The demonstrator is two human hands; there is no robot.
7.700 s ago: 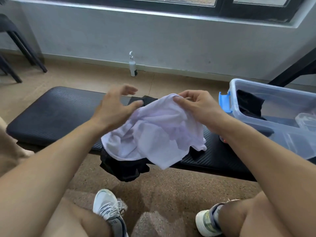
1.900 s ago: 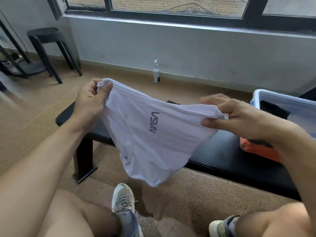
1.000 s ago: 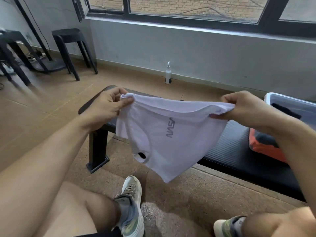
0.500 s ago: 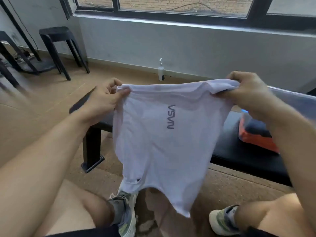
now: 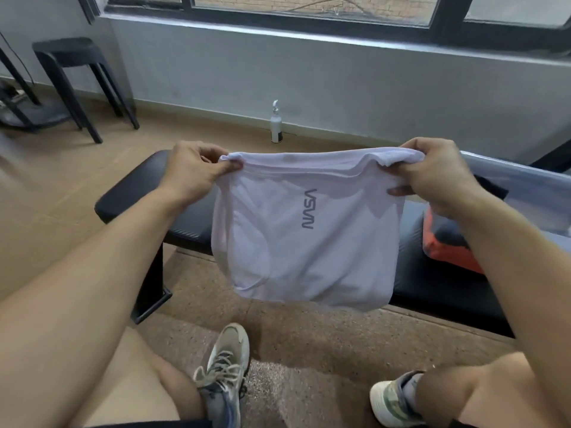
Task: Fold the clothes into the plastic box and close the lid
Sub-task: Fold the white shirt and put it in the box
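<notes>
Both your hands pinch the white shirt by its top corners, left hand and right hand; it hangs above the black bench; plastic box sits at the bench's right end.

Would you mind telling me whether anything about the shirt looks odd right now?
Its grey logo runs vertically, so the white shirt hangs sideways between the left hand and right hand. No tear or stain shows.

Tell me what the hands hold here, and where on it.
Both hold the white T-shirt: left hand pinches its upper left corner, right hand grips its upper right corner.
</notes>
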